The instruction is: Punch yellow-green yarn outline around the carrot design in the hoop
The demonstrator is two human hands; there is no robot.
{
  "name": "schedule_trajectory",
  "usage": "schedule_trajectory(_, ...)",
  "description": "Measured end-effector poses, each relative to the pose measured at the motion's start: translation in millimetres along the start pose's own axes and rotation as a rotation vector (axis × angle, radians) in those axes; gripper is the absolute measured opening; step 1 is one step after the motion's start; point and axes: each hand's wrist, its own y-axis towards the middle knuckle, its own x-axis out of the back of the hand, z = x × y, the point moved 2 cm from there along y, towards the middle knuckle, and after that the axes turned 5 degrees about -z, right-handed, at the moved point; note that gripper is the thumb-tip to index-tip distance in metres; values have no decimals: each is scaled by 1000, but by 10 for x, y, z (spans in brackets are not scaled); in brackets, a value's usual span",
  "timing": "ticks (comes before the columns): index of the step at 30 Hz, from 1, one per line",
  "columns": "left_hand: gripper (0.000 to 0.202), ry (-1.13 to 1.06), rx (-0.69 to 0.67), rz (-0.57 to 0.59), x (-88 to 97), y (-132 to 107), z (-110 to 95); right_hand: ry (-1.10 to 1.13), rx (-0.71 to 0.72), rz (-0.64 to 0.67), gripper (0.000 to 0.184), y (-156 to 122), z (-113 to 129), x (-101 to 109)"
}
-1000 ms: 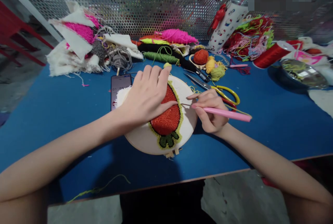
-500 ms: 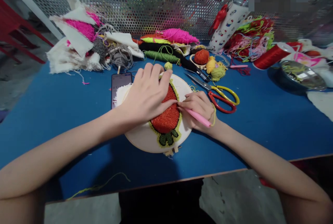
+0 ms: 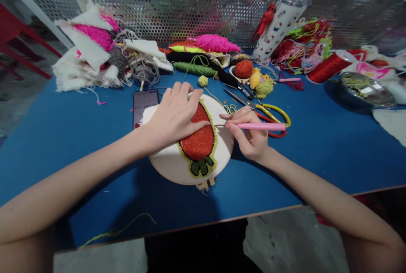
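A round embroidery hoop point(image 3: 173, 168) lies on the blue table point(image 3: 79, 137), its white cloth bearing a tufted orange carrot shape point(image 3: 198, 142) edged in yellow-green with dark green leaves. My left hand point(image 3: 176, 114) lies flat on the cloth and the carrot, fingers stretched out. My right hand point(image 3: 250, 135) pinches a pink punch needle point(image 3: 258, 126) held level, its metal tip at the carrot's right edge near my left thumb. Yellow-green yarn point(image 3: 218, 99) runs from the needle area to a small ball point(image 3: 203, 80).
A phone point(image 3: 144, 102) lies left of the hoop. Scissors with yellow and red handles point(image 3: 272, 114) sit behind my right hand. Yarn skeins, cloth scraps point(image 3: 91, 53), a red thread spool point(image 3: 330, 66) and a metal bowl point(image 3: 368, 89) line the back by a perforated screen.
My right hand drew back to the right and laid the pink needle level again, after pressing its tip down at the carrot's edge half a second ago. The left hand stayed on the hoop.
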Motion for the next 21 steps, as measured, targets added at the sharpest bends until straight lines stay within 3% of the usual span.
schedule_trajectory(10, 63, -5, -13, -29, 11, -4, -2, -15, 12, -23, 20, 8, 0, 12)
schedule_trajectory(17, 62, 21, 8, -51, 107, -53, -77, -270, 249, 70, 25, 46, 113, -77)
schedule_trajectory(21, 58, 42, 0, -74, 118, -66, -98, -401, 267, 129, 19, 49, 94, -140)
